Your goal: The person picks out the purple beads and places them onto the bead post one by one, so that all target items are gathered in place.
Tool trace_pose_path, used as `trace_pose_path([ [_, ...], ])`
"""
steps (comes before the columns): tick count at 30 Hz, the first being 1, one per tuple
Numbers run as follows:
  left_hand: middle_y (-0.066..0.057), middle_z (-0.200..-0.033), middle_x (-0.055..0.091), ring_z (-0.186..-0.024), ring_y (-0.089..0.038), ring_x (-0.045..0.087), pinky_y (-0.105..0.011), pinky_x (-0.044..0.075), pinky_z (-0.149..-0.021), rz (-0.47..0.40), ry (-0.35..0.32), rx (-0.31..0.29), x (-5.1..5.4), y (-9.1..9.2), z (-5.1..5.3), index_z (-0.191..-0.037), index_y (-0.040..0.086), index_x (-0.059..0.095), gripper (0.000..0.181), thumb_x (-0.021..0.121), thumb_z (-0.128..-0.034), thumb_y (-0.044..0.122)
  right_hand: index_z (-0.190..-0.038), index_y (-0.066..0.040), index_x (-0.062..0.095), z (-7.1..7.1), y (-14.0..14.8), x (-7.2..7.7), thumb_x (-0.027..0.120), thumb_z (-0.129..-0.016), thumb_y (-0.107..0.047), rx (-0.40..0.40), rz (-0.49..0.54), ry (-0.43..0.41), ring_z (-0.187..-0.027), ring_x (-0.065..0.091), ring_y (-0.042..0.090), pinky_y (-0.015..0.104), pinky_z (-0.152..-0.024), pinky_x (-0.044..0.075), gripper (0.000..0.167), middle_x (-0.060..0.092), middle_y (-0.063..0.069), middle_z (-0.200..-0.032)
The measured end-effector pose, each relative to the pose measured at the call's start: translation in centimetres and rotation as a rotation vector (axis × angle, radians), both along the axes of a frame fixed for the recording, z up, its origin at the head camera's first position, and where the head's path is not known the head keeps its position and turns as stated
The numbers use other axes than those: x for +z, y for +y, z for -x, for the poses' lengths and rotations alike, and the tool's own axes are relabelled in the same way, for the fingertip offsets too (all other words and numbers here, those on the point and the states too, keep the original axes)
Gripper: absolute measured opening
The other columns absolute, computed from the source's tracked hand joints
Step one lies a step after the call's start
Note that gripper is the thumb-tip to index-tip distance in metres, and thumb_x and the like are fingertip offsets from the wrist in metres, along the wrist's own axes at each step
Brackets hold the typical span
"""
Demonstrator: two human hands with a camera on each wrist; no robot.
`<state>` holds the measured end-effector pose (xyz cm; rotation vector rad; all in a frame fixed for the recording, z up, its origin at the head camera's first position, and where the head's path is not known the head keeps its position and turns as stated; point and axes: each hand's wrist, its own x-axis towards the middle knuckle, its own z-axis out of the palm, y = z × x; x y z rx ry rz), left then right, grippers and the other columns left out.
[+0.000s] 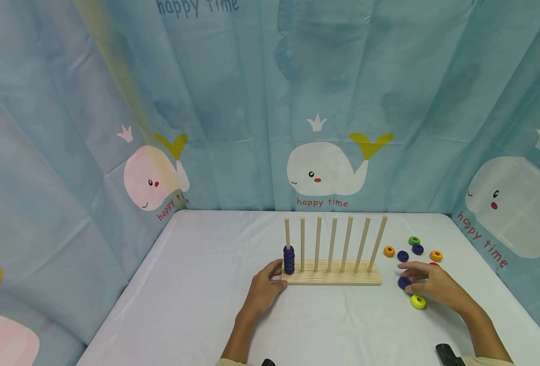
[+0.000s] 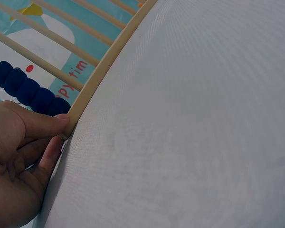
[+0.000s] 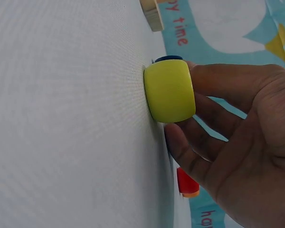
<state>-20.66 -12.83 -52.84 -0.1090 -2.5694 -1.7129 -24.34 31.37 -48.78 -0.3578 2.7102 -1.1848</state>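
The left end of the pegged wooden rack (image 1: 331, 278) is pinched by the left hand (image 1: 263, 290); right of it, a loose blue ring (image 1: 403, 283) is flanked by the bent right hand (image 1: 432, 285), just beyond a yellow ring (image 1: 418, 302) — whether it is gripped cannot be told; its picking-up seems in hand; a sure pinch, then a clear lift, seems called for.

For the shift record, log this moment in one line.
left hand: grips rack at left end; right hand: at loose blue bead; leftmost peg: blue beads; other pegs: bare
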Motion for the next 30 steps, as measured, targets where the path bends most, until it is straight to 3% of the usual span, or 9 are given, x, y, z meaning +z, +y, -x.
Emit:
trace_pose_path([
  [6,-0.009,-0.129,0.060,-0.106,-0.019,0.063,-0.042,0.048,-0.093,0.002,-0.003,0.000,0.0,0.0,-0.1,-0.142,0.017,0.050,0.057,0.068,-0.0885,0.010,-0.128,-0.002,0.060,-0.1,-0.1,0.4,0.077,-0.082,-0.015,-0.030,-0.040,0.032,-0.101,0.064,0.033,0.043,-0.080,0.055,0.051,0.067,0.012,-0.110],
  [12,-0.006,-0.129,0.061,-0.109,-0.017,0.061,-0.041,0.047,-0.094,0.020,-0.017,0.011,0.1,0.1,-0.1,-0.143,0.018,0.049,0.057,0.068,-0.0892,0.012,-0.130,-0.005,0.060,-0.3,-0.2,1.1,0.075,-0.085,-0.021,-0.061,-0.022,0.051,-0.101,0.065,0.032,0.039,-0.076,0.056,0.051,0.065,0.016,-0.118],
  [21,-0.006,-0.131,0.059,-0.108,-0.016,0.061,-0.038,0.049,-0.093,0.005,-0.019,0.003,0.1,0.1,-0.1,-0.143,0.017,0.049,0.058,0.067,-0.0889,0.010,-0.131,-0.009,0.060,-0.6,-0.5,2.0,0.073,-0.086,-0.035,-0.047,-0.029,0.132,-0.107,0.060,0.037,0.040,-0.074,0.056,0.052,0.060,0.018,-0.126],
  [27,-0.005,-0.131,0.059,-0.111,-0.018,0.060,-0.041,0.047,-0.094,0.013,-0.013,0.012,0.0,0.1,-0.1,-0.142,0.016,0.050,0.057,0.068,-0.0885,0.010,-0.129,-0.012,0.061,-0.9,-1.0,2.9,0.071,-0.088,-0.038,-0.022,-0.044,0.208,-0.101,0.061,0.019,0.027,-0.072,0.054,0.049,0.065,0.008,-0.119],
  [30,-0.007,-0.131,0.060,-0.111,-0.019,0.060,-0.042,0.047,-0.095,0.009,-0.004,0.010,0.0,0.0,-0.1,-0.142,0.016,0.050,0.057,0.068,-0.0884,0.010,-0.129,-0.014,0.061,-1.1,-1.4,3.5,0.071,-0.088,-0.038,-0.023,-0.052,0.233,-0.100,0.061,0.016,0.025,-0.073,0.054,0.048,0.066,0.005,-0.117],
])
